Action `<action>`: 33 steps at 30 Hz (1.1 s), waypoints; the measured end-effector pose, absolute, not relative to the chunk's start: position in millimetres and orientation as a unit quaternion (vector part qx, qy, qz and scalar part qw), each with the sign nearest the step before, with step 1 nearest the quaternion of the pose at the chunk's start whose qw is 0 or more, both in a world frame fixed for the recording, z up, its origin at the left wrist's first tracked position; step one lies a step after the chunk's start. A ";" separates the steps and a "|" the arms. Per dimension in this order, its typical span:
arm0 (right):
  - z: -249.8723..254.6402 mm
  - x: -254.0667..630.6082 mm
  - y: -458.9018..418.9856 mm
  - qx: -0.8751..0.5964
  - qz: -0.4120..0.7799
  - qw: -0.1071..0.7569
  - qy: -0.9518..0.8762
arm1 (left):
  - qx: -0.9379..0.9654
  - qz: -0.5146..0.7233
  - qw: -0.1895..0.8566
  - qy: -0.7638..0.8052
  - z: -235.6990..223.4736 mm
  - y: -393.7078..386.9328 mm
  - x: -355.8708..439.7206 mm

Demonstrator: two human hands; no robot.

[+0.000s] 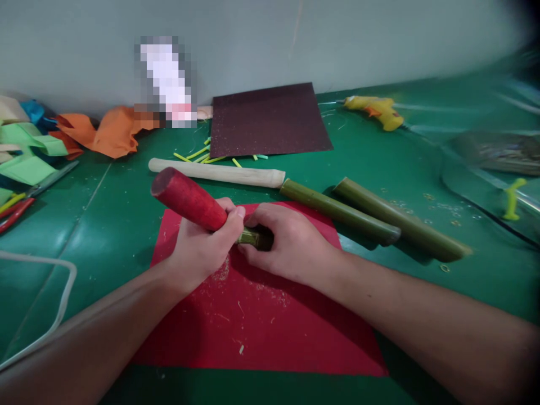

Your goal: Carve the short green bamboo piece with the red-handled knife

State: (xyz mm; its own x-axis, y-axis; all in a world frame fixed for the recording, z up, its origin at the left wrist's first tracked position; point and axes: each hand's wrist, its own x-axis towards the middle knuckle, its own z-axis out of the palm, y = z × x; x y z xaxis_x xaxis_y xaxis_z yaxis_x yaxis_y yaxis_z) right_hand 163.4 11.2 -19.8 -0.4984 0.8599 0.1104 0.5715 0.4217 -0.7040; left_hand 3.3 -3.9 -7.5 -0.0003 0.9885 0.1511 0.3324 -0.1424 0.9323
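My left hand (pixel 206 244) is closed round a thick red cylinder (pixel 188 197), its darker blunt end tilted up and to the left. The lower end is hidden by my fingers, so I cannot tell whether it is a handle or a tube. My right hand (pixel 287 239) grips a short green bamboo piece (pixel 248 238) that lies between the two hands and touches or nearly touches my left fingers. Beneath both hands spreads a red sheet (pixel 270 332), dotted with pale dust and shavings.
Two green bamboo tubes (pixel 337 211) and a pale peeled stick (pixel 219 173) lie beyond my hands. Behind them are a dark brown sheet (pixel 270 121) over yellow-green strips and a yellow glue gun (pixel 375 109). Red-handled scissors (pixel 19 211), orange paper (pixel 113 132) and a white cable (pixel 67 287) lie left.
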 end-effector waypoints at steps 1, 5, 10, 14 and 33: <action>-20.0 163.5 11.2 -0.441 0.307 0.236 -0.810 | 0.606 0.453 0.365 0.543 -7.7 -3.8 3.1; -19.2 164.0 11.0 -0.441 0.307 0.233 -0.811 | 0.608 0.452 0.361 0.543 -8.3 -4.3 3.0; -17.5 164.5 10.4 -0.439 0.301 0.242 -0.811 | 0.622 0.440 0.346 0.547 -10.5 -6.9 2.8; -19.9 165.0 10.3 -0.429 0.299 0.253 -0.814 | 0.632 0.431 0.332 0.552 -14.5 -8.9 2.0; -21.3 165.7 11.8 -0.417 0.300 0.262 -0.817 | 0.640 0.439 0.329 0.539 -12.6 -8.5 2.9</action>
State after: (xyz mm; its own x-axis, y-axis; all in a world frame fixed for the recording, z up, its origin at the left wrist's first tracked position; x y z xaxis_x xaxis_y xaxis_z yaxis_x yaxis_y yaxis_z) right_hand 165.7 11.8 -21.3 -0.5150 0.8388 0.1767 0.5243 0.4713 -0.7092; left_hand 2.9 -8.5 -12.6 0.0346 0.9778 0.2067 0.4007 -0.2030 0.8934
